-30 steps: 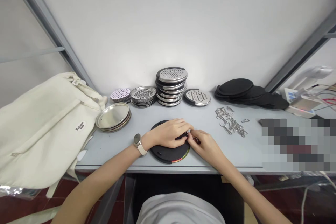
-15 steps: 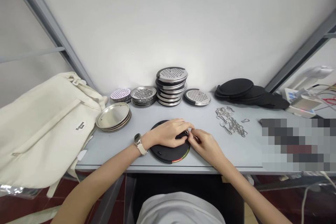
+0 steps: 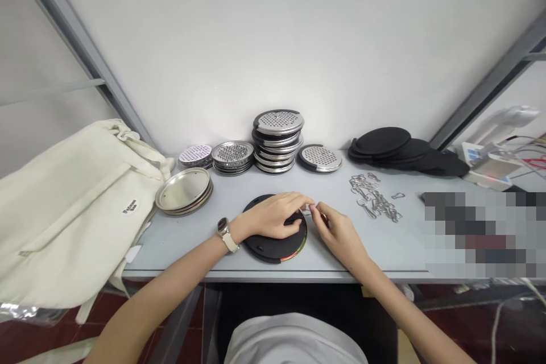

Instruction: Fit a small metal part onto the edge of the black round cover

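Observation:
A black round disc (image 3: 268,250) lies flat near the table's front edge, with a shiny multicoloured rim along its right side. My left hand (image 3: 279,215) rests across it, palm down, fingers curved over its far right part and thumb bent inward. My right hand (image 3: 336,230) is just off the disc's right edge, thumb and forefinger pinched on a small silvery clip, mostly hidden by the fingers. The left fingertips reach to the same spot. Loose metal snap clips (image 3: 377,205) lie in a pile to the right.
Round metal graters stand in a tall stack (image 3: 277,151), a lower stack (image 3: 232,158) and singly (image 3: 321,158). Plain metal discs (image 3: 183,189) and a purplish perforated disc (image 3: 195,153) are left. Black round pieces (image 3: 384,142) lie back right. A cream bag (image 3: 85,210) fills the left side.
My right hand has drawn slightly away from the disc's edge, opening a small gap where a silvery bit shows. The left hand stays on the disc.

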A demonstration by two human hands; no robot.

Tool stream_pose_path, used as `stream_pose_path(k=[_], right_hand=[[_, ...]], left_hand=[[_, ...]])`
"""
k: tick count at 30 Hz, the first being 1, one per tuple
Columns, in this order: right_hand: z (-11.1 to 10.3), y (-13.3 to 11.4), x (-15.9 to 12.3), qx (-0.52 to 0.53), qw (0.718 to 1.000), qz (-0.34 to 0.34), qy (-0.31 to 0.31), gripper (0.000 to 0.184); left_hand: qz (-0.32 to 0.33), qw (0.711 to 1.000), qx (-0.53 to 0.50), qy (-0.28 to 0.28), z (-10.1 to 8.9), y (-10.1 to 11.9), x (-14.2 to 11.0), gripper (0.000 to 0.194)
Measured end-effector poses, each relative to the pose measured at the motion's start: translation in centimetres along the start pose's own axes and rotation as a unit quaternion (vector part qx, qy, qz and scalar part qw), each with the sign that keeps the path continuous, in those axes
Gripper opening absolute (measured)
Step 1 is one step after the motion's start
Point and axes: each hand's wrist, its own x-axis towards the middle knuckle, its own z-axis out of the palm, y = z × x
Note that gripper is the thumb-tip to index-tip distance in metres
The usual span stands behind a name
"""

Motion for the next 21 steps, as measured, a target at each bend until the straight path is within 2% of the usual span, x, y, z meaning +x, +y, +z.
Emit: stream_pose_path(k=[6,21], right_hand=[[0.56,0.44,0.15,-0.077,0.992,-0.067,-0.069,0.034],[0.63,0.49,0.09,-0.109,0.990,-0.056,-0.075,0.042]], left_hand=[[-0.006,1.000,0.003,0.006,0.05,0.00,0.04,0.040],[-0.013,0.997,0.073,0.011,0.04,0.25,0.13,0.033]])
